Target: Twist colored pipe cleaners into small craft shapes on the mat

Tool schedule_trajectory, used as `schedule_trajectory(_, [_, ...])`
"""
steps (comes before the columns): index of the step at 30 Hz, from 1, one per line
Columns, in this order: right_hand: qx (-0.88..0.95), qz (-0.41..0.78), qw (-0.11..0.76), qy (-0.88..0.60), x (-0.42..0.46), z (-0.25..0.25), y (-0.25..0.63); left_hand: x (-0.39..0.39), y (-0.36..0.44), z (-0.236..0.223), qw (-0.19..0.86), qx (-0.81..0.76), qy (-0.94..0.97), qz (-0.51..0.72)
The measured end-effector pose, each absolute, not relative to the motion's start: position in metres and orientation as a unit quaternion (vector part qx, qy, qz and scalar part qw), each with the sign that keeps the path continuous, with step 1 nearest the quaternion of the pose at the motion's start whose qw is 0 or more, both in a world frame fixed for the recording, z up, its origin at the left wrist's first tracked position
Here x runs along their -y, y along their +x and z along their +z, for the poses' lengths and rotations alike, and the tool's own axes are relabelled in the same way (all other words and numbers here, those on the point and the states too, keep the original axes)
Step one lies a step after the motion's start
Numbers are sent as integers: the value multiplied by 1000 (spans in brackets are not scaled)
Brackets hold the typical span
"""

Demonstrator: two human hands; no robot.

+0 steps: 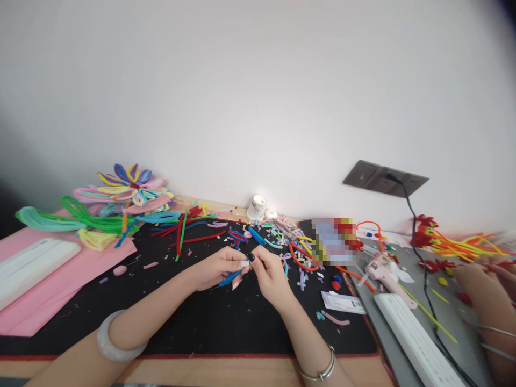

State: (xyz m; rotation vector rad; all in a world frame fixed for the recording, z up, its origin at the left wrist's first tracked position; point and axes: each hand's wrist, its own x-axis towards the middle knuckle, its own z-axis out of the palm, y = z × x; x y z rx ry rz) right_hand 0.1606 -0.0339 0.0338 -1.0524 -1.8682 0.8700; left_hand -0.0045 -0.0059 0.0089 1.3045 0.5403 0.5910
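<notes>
Over the middle of a black mat (181,322), both hands meet at a blue pipe cleaner piece (230,278). My left hand (220,267) is closed around it, the blue strands sticking out below the fingers. My right hand (266,271) pinches at the upper end of the same piece, its thumb and fingertips pressed together beside the left thumb. The exact hold there is partly hidden by the fingers. Just behind the hands lie a blue pipe cleaner bundle (256,235) and a blue and red looped piece (238,238).
Pipe cleaner flowers (135,188) lie at the left on pink paper (100,263). Scraps surround a white cup (257,207) and scissors (284,229). At right are a pink glue gun (389,277), a white lamp bar (415,338), a black cord (425,290) and another person's hands (479,277).
</notes>
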Motion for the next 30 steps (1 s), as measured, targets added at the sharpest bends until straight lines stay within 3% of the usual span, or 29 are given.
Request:
schedule_trajectory(3, [705, 384, 392, -449, 27, 26, 162, 6, -5, 12, 554, -298, 726, 277])
schedule_trajectory(8, [566, 576, 330, -489, 18, 10, 163, 7, -6, 12, 124, -348, 902, 225])
schedule_trajectory(10, [512, 628, 328, -486, 17, 7, 162, 7, -5, 9, 39, -342, 919, 192])
schedule_trajectory(13, [490, 642, 349, -475, 17, 5, 160, 7, -4, 5, 1, -336, 925, 179])
schedule_trajectory(18, [546, 595, 376, -456, 16, 6, 161, 7, -3, 8, 99, -346, 907, 219])
schedule_trajectory(25, [684, 449, 371, -440, 18, 12, 164, 2, -8, 15, 463, -307, 789, 262])
schedule_trajectory(30, [704, 452, 375, -400, 23, 18, 163, -1, -12, 8, 675, -247, 653, 239])
